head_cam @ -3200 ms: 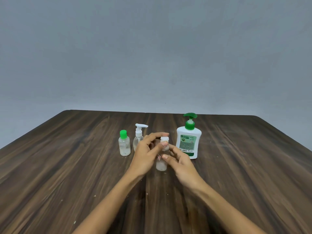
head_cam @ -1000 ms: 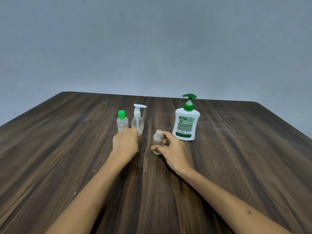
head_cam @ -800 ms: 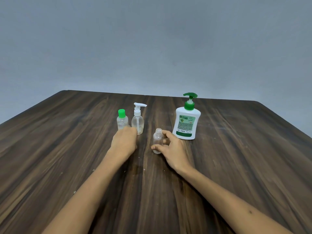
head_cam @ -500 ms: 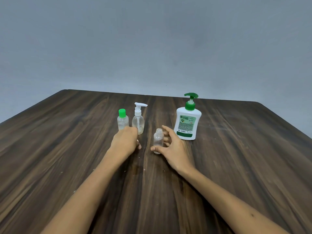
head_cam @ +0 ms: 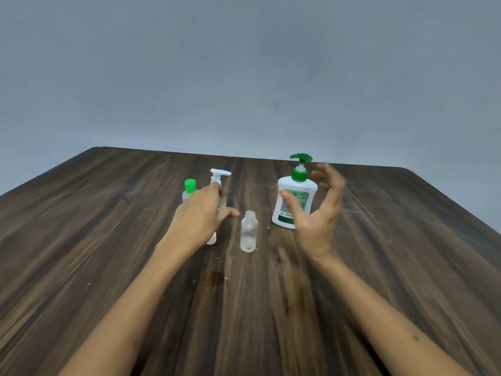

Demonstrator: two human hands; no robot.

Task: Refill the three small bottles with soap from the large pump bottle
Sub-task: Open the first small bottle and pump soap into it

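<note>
A large white pump bottle (head_cam: pixel 295 196) with a green pump stands at the back right of the wooden table (head_cam: pixel 108 240). My right hand (head_cam: pixel 318 215) hovers spread open just in front and to the right of it, thumb across the label, holding nothing. A small clear bottle (head_cam: pixel 249 232) stands uncapped in the middle between my hands. My left hand (head_cam: pixel 200 221) is raised with loose fingers, partly hiding a small clear bottle with a white pump (head_cam: pixel 220 176) and a small green-capped bottle (head_cam: pixel 189 189). A small white cap (head_cam: pixel 211 239) shows under that hand's edge.
The dark table has rounded far corners and a plain grey wall (head_cam: pixel 244 77) behind it. A faint wet stain (head_cam: pixel 215 278) marks the wood in front of the bottles.
My right hand let go of the uncapped small bottle and rose toward the large pump bottle. My left hand uncurled and lifted, and the white cap now shows beneath it.
</note>
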